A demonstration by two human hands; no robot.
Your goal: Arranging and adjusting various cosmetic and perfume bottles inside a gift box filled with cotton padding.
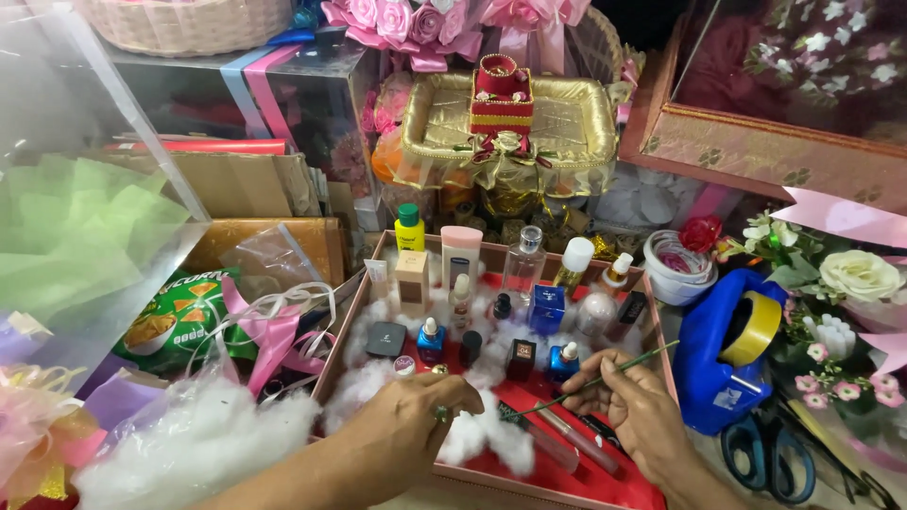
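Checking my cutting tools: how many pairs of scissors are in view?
1: blue-handled scissors at lower right, below the blue tape dispenser. Others may be hidden in the clutter.

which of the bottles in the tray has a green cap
The yellow bottle standing at the back left corner of the tray. It alone has a green cap; the others nearby have white, clear or dark tops.

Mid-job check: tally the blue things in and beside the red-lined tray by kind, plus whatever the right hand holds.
Blue tape dispenser: 1
Blue-handled scissors: 1
Blue box: 1
Small blue bottles with white caps: 2
Thin green stick, held in the right hand: 1
Total: 6
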